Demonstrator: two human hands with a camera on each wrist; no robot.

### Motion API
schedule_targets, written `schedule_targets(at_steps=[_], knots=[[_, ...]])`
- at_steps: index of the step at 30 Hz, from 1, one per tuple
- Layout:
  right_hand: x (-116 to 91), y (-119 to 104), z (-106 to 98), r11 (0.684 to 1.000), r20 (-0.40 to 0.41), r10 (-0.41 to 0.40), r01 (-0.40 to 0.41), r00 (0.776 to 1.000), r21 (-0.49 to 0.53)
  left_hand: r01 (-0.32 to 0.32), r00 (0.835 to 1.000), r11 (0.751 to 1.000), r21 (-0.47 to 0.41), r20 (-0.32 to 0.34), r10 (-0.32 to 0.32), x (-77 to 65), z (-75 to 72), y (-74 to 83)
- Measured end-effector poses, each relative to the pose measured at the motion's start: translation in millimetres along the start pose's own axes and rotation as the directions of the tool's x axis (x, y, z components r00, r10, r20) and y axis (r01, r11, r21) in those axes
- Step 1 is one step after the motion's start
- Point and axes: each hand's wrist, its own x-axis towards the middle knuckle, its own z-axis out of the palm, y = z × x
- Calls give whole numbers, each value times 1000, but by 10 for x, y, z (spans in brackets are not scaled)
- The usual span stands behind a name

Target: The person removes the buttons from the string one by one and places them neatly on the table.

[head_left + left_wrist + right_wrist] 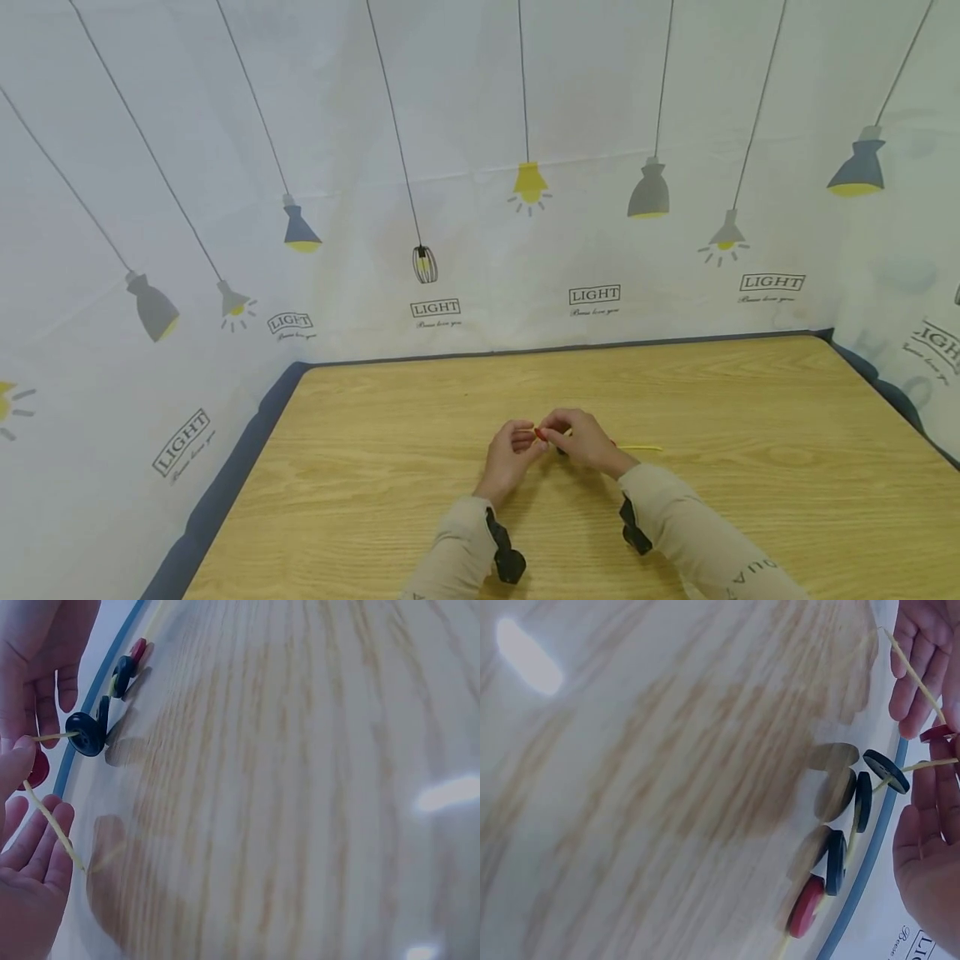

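A red button (37, 769) on a yellow string (54, 825) is held between both hands. My right hand (581, 440) pinches it between thumb and fingers. From the other side, my left hand (510, 458) has its thumb at the button's edge, the other fingers loosely bent. The string's short end slants out past the left fingertips. On the right hand's side, several black buttons (836, 862) and another red button (807, 906) are threaded along the string, standing on edge near the tabletop. Parts of the held button are hidden behind fingers.
Both hands are over a wood-grain table (375, 467) with a dark blue border (225, 492). The string's yellow tail (641, 448) lies on it beyond the right wrist. A white curtain (480, 100) printed with lamps encloses the far side and both sides.
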Motion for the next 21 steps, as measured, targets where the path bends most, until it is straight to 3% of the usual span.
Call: schedule_targets(at_steps=[6,10,21], knots=[[0,-2,3,1000,-12,-15,15,1000,-7,-2,1000,1000,-25,-23,1,73,33,-179],[-9,2,-3,1000,-8,-27,27,1000,-4,-19,999,1000,4,-28,19,120,50,-313],[-36,52,-13,999,-5,-28,28,1000,-20,-51,998,997,62,-32,53,122,-30,-384]])
